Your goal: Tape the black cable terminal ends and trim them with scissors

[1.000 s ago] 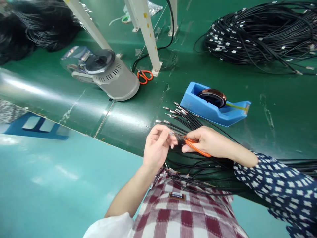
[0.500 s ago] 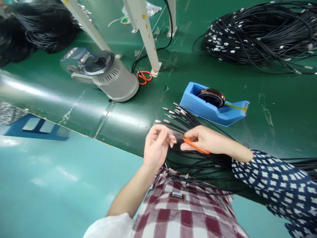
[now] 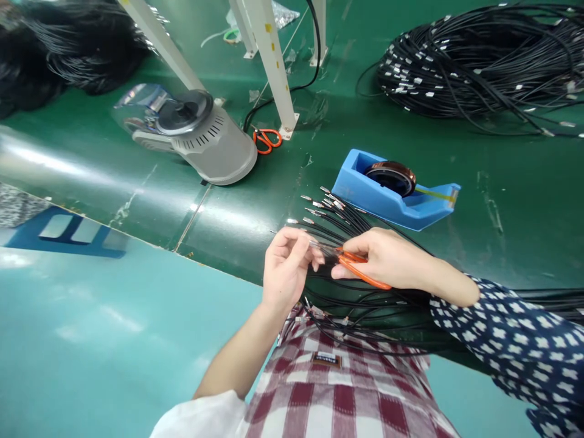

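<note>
My left hand point(image 3: 288, 261) pinches the thin end of a cable, whose tip pokes out past the fingers. Orange-handled scissors point(image 3: 365, 275) are in my right hand point(image 3: 387, 258), their blades pointing left at the pinched cable end. Under and behind both hands lies a bundle of black cables point(image 3: 349, 222) with pale connector tips fanned toward the left. More black cables point(image 3: 365, 331) run along the table's near edge, over the checkered apron.
A blue tape dispenser point(image 3: 392, 204) stands behind the bundle. Farther left are a grey round machine point(image 3: 219, 146) and a second orange-handled pair of scissors point(image 3: 267, 141) beside a white rack leg point(image 3: 278, 79). Large black cable coils point(image 3: 474, 61) lie back right, others point(image 3: 86, 45) back left.
The scissor handles have spread apart a little in my right hand, which has shifted slightly right. My left hand keeps its pinch, almost unmoved.
</note>
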The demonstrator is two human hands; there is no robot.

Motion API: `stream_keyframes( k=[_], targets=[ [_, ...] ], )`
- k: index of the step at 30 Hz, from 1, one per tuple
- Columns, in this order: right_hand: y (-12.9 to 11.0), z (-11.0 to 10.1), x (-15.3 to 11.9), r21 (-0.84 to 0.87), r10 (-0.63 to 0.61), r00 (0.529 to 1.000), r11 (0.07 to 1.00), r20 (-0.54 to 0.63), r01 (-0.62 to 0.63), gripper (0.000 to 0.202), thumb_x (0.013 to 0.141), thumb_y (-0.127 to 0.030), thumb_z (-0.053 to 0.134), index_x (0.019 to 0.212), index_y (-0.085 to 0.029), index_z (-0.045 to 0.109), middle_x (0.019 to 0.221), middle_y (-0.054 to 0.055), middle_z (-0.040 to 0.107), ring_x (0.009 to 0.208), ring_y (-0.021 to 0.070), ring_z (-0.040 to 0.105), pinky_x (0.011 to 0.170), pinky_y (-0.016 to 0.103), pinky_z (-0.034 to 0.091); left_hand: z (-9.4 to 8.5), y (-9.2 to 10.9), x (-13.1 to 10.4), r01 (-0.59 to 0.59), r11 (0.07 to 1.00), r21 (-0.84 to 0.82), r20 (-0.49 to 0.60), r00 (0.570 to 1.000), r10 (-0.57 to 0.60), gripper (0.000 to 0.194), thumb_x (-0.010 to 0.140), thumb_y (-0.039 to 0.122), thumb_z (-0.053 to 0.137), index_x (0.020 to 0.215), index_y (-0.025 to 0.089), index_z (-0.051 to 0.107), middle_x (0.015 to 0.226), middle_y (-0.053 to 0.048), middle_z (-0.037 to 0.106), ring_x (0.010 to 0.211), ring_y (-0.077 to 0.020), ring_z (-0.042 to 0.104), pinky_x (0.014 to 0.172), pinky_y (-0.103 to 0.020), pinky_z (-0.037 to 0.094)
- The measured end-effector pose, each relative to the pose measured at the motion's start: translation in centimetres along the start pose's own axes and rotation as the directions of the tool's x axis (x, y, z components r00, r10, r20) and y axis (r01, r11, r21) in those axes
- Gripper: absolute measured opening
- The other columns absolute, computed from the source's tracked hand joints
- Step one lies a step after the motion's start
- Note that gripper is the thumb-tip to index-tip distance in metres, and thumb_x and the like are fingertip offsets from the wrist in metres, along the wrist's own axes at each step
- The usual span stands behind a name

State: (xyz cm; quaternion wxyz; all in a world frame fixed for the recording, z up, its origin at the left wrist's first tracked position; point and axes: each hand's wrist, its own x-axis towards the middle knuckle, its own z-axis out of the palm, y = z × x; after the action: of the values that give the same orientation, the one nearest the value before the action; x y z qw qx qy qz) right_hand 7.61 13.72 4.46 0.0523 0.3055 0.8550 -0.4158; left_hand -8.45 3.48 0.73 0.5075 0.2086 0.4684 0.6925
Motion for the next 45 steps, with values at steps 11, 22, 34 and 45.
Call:
stream_keyframes(
  k=[11, 22, 34, 45],
  targets=[
    [0.7, 0.2, -0.1, 0.140, -0.020, 0.999, 0.990, 0.029, 0.016, 0.056, 0.081, -0.070, 0.055, 0.060, -0.020, 0.039, 0.056, -0.006, 0.033, 0.051, 0.0086, 0.027, 0.049, 0.025, 0.019, 0.4, 0.2, -0.3, -0.023, 1.000, -0.018, 0.022, 0.999, 0.024, 0.024, 0.079, 0.034, 0.077, 0.077, 0.018, 0.059, 0.065, 0.002, 0.066, 0.053, -0.0104, 0.062, 0.046, -0.020, 0.046],
    [-0.8, 0.3, -0.7, -0.263, -0.121, 0.969, 0.963, -0.217, 0.062, 0.053, 0.086, -0.067, 0.050, 0.058, -0.021, 0.051, 0.045, -0.005, 0.038, 0.045, 0.0108, 0.028, 0.051, 0.028, 0.017, 0.5, 0.1, -0.4, -0.026, 0.999, -0.033, 0.010, 1.000, 0.026, 0.023, 0.081, 0.033, 0.076, 0.078, 0.018, 0.059, 0.063, 0.002, 0.066, 0.053, -0.0103, 0.062, 0.048, -0.019, 0.046],
    [1.0, 0.9, -0.1, 0.349, 0.023, 0.986, 0.934, 0.166, -0.081, 0.055, 0.077, -0.061, 0.066, 0.058, -0.019, 0.035, 0.055, -0.007, 0.026, 0.049, 0.0068, 0.023, 0.044, 0.023, 0.015, 0.5, -0.4, -0.2, -0.014, 0.997, -0.076, 0.044, 0.999, 0.017, 0.022, 0.080, 0.030, 0.077, 0.077, 0.016, 0.060, 0.065, 0.000, 0.068, 0.052, -0.0099, 0.063, 0.045, -0.017, 0.046],
    [1.3, 0.8, 0.5, 0.640, -0.084, 0.954, 0.758, 0.286, -0.125, 0.044, 0.076, -0.053, 0.071, 0.059, -0.016, 0.054, 0.040, -0.007, 0.044, 0.036, 0.0053, 0.035, 0.038, 0.018, 0.029, 0.4, -0.6, -0.1, -0.021, 0.995, -0.102, 0.075, 0.997, 0.029, 0.016, 0.081, 0.027, 0.076, 0.078, 0.017, 0.063, 0.066, 0.000, 0.069, 0.054, -0.0103, 0.064, 0.047, -0.017, 0.047]
  ],
)
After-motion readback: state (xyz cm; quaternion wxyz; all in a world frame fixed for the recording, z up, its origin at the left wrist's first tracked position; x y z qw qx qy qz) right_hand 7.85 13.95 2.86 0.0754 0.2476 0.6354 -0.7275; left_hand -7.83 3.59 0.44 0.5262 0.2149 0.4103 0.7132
